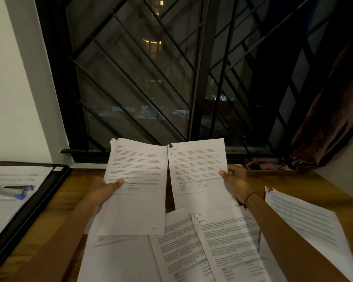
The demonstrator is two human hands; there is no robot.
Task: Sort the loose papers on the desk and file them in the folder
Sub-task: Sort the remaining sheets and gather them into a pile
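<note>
Sorting step: left hand (102, 190) pinches one sheet (135, 186) and right hand (235, 180) pinches another sheet (198, 171), both held up for comparing, headings probably "Section", too blurry. Loose papers (192, 247) lie at 6 o'clock on the bench (55, 231), folder (29, 204) open at 9. Next: match, stack, file.

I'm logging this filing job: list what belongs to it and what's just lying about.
Belongs: sheet in left hand; sheet in right hand; loose papers; lone sheet; open folder.
Lying about: stapler; curtain.
</note>
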